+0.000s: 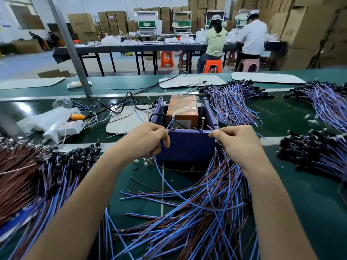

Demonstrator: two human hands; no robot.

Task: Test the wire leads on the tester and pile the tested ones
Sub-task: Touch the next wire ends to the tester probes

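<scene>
The tester (185,145) is a purple open-topped box with an orange block inside and two upright screws on its near rim. My left hand (148,138) pinches the end of a blue wire lead (170,186) and holds its tip against the left screw (172,122). My right hand (236,138) pinches a bare wire tip just right of the right screw (202,123), apart from it. The blue lead loops down from my left hand across the belt into the loose leads (197,218) below my right hand.
A pile of brown and blue leads with black caps (47,177) lies at the left. More blue bundles (234,104) lie behind and to the right (317,154). A white power strip (62,124) and cables sit back left. Two people work at a far table.
</scene>
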